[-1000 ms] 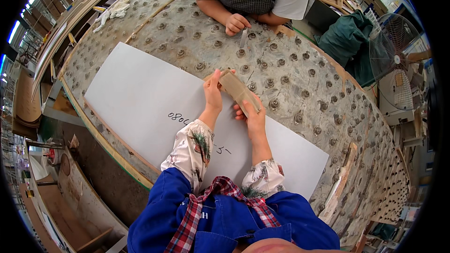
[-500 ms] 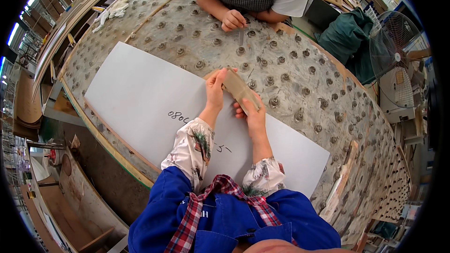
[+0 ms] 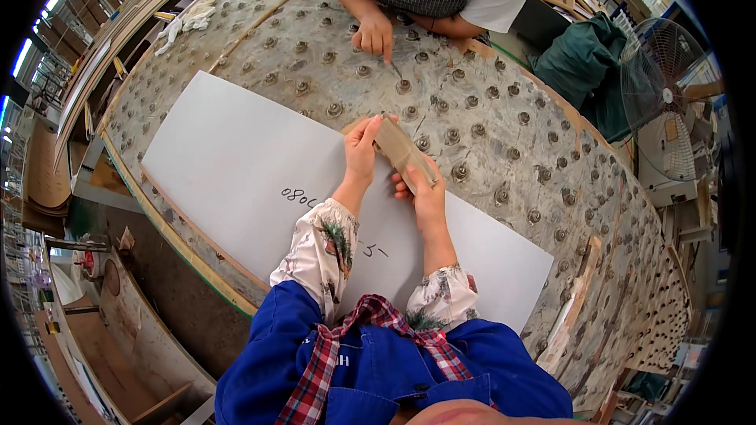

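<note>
A wide, flat tan band [image 3: 402, 151], its exact kind unclear, is held between my hands over the far edge of a long grey-white sheet [image 3: 228, 134]. My left hand [image 3: 362, 153] is closed at the band's upper end, thumb on top. Around its lower end my right hand [image 3: 424, 189] is closed, with the thumb on its face and fingers curled beneath. A bit of similar tan material shows left of my left thumb. Dark handwriting marks the sheet under my forearms.
The worktable [image 3: 488, 169] carries rows of small round metal rollers. Across it a co-worker's hand [image 3: 374, 34] points a finger down at the surface. A rough wooden strip [image 3: 571, 307] lies at right, white gloves [image 3: 189, 22] far left. A large fan [image 3: 665, 94] stands beyond.
The co-worker's hand has moved left and downward, with a finger now stretched toward the table. My hands and the tan band look almost unmoved.
</note>
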{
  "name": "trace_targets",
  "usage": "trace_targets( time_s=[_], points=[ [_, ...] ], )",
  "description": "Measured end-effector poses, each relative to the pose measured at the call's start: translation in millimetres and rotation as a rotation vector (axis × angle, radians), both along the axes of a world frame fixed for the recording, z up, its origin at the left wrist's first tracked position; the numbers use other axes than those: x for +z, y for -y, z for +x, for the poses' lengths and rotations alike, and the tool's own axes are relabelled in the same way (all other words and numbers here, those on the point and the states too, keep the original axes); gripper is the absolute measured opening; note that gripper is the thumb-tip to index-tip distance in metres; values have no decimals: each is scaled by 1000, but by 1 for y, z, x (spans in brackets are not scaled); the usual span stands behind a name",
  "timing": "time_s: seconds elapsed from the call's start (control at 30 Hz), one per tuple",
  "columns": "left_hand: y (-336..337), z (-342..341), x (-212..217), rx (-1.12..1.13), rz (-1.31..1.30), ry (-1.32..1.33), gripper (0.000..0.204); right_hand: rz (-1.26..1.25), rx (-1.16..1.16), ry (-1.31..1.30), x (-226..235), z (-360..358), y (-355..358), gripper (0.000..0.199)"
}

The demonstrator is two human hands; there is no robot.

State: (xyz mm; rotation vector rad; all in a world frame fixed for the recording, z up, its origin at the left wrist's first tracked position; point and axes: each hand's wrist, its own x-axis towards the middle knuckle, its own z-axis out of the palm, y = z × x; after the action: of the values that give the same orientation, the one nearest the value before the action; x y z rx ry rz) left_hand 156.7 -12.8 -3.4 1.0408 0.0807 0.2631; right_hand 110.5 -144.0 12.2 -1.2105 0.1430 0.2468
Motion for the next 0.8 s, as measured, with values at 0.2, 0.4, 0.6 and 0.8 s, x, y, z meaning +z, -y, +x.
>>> trace_targets(
  time_s=[0.2, 0.4, 0.6, 0.8],
  points=[
    [1, 1, 0, 29, 22, -9, 29, -7, 2, -8, 2, 0, -1, 37],
    [1, -4, 8, 50, -65, -37, 30, 27, 16, 13, -3, 1, 0, 39],
    [1, -2, 5, 84, -8, -28, 25, 30, 23, 18, -3, 1, 0, 38],
    [4, 0, 2, 112, 24, -15, 21, 8, 17, 12, -1, 1, 0, 37]
  ],
)
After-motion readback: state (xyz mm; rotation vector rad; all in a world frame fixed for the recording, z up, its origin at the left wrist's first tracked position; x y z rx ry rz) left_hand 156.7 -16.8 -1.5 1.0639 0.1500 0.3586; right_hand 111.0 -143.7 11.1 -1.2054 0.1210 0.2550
